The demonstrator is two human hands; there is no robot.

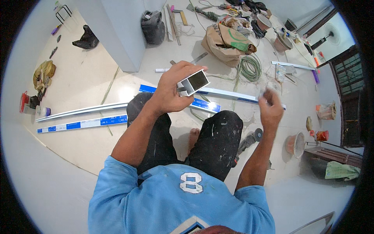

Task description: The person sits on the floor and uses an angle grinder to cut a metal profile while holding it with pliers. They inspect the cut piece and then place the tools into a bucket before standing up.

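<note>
My left hand (171, 87) is closed around a pale metal profile (188, 88), holding it up above my knees. The profile's hollow end faces up, with a rectangular chamber and an open slot beside it. Off to the right, my right hand (271, 109) is raised with its fingers curled in. Motion smears the fingertips, and whatever they pinch is too blurred to name. Below the hands, a white profile (87, 110) and a profile with blue-and-white film (82, 123) lie on the floor at left. Another white profile (233, 94) runs toward the right hand.
Beside my right knee lies a dark power tool (249, 141) with a round end. A brown paper sack (226, 43) and a coiled green hose (249, 68) are ahead. Buckets (295, 144) stand at right. A pillar (126, 35) rises at front left, near a black container (152, 27).
</note>
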